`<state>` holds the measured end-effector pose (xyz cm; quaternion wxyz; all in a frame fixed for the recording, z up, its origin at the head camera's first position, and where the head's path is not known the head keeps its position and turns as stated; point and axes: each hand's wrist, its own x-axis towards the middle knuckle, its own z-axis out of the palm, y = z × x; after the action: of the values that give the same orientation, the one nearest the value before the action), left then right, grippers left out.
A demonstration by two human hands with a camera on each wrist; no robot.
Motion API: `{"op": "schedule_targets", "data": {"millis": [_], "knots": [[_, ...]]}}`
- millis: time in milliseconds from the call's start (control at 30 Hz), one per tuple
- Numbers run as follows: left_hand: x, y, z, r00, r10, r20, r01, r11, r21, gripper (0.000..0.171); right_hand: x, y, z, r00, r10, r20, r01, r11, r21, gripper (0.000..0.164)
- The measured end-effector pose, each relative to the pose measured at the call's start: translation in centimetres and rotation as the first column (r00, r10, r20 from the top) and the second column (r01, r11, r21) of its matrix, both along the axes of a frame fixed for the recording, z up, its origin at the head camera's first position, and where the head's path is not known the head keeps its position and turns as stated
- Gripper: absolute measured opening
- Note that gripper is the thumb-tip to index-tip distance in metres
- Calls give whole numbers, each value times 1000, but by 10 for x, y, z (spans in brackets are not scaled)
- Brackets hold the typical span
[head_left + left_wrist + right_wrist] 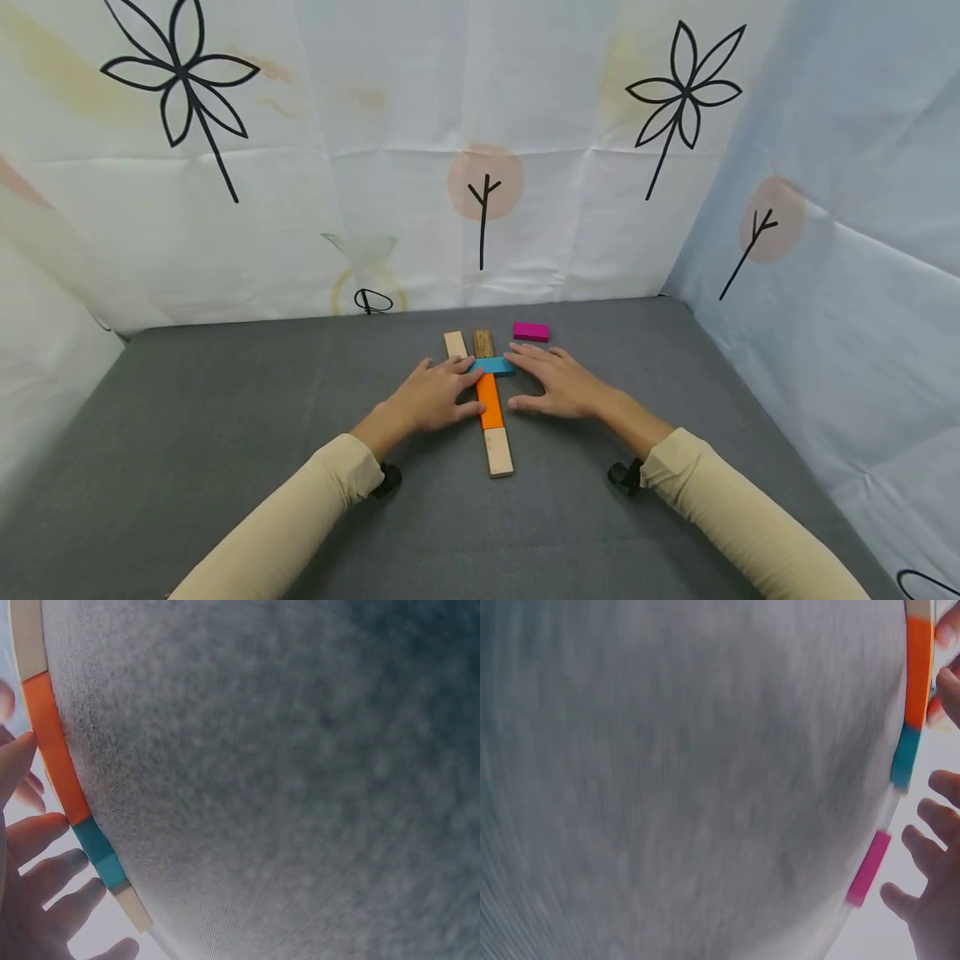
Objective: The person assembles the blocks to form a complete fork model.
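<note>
A blue block [493,366] lies crosswise at the far end of an orange block [491,402]. Nearer the person, a pale wooden block [498,452] continues the orange one in line. Beyond the blue piece are a brown block [483,342] and another pale wooden block [454,344]. The left hand [431,396] touches the blue block's left end with extended fingers, its thumb by the orange block. At the blue block's right end, the right hand [562,383] has its fingers spread; contact there is unclear. Neither hand grips anything.
A magenta block [531,332] lies apart, beyond the right hand near the table's back edge. Dark grey cloth covers the table [225,417]. Printed white fabric [562,233] hangs behind it, with more fabric [862,333] along the right side.
</note>
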<state>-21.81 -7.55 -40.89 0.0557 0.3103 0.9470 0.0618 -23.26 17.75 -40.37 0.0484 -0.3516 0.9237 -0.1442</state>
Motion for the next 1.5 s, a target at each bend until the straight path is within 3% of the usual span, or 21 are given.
{"op": "schedule_targets", "data": {"millis": [200, 367, 733, 1167, 1500], "knots": [[1, -1, -2, 1000, -6, -8, 6, 1000, -17, 66, -19, 16, -4, 992, -123, -36, 120, 990, -72, 76], [1, -3, -3, 1000, -10, -11, 10, 1000, -12, 65, -34, 25, -8, 982, -190, -14, 186, 973, -136, 72], [2, -4, -6, 1000, -8, -4, 8, 1000, 19, 65, -55, 24, -11, 934, -355, 39, 351, 891, -289, 65], [2, -3, -4, 1000, -6, 11, 6, 999, 38, 65, -62, 22, -11, 920, -385, 71, 387, 872, -300, 57], [1, -3, -5, 1000, -4, 10, 3, 999, 33, 64, -56, 24, -12, 934, -354, 50, 353, 892, -283, 55]]}}
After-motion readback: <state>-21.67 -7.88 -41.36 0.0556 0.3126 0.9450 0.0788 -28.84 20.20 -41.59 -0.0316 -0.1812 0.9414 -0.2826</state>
